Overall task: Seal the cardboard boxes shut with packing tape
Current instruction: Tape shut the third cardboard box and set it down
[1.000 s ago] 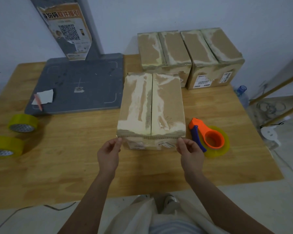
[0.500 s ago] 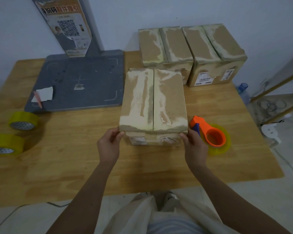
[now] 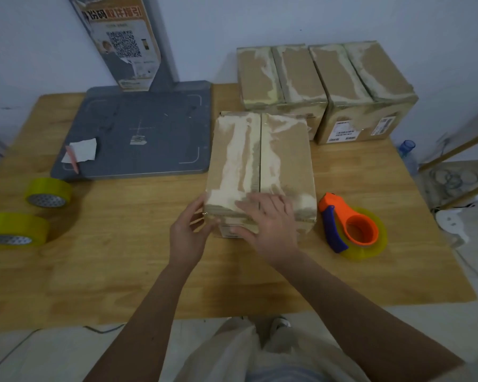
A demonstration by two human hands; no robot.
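A worn cardboard box (image 3: 262,161) with its two top flaps closed along a centre seam stands in the middle of the wooden table (image 3: 122,257). My right hand (image 3: 268,219) lies flat over the near edge of the box top, fingers straight across the seam. My left hand (image 3: 189,232) touches the near left corner of the box with relaxed fingers. An orange tape dispenser (image 3: 352,227) with a blue handle and a yellowish tape roll lies just right of the box.
Two more taped boxes (image 3: 282,75) (image 3: 362,89) stand side by side at the back by the wall. A grey scale platform (image 3: 138,133) with a paper scrap lies at the back left. Two yellow tape rolls (image 3: 49,191) (image 3: 14,230) sit near the left edge.
My right hand moved from the box's near right corner up and left onto the top, over the seam. My left hand stayed at the near left corner.
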